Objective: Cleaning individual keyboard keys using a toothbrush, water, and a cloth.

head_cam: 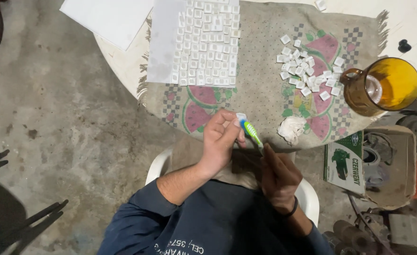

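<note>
Fingers of the left hand (221,137) pinch a small white square piece (241,116) above the near edge of the watermelon-patterned cloth (265,85). Closed around its handle, the right hand (278,177) presses a green toothbrush (252,132) against that piece. Loose white pieces (307,71) lie near an amber glass mug (380,87).

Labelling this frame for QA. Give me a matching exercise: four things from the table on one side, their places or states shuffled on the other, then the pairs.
Things:
1. small white square piece
2. green and white toothbrush
3. amber glass mug
4. crumpled white cloth wad

Places or states:
A. lying on the patterned cloth near the table's front edge
B. pinched in the left hand's fingertips
C. held in the right hand, head against the piece
D. standing at the table's right edge

Pairs: 1-B, 2-C, 3-D, 4-A
</note>
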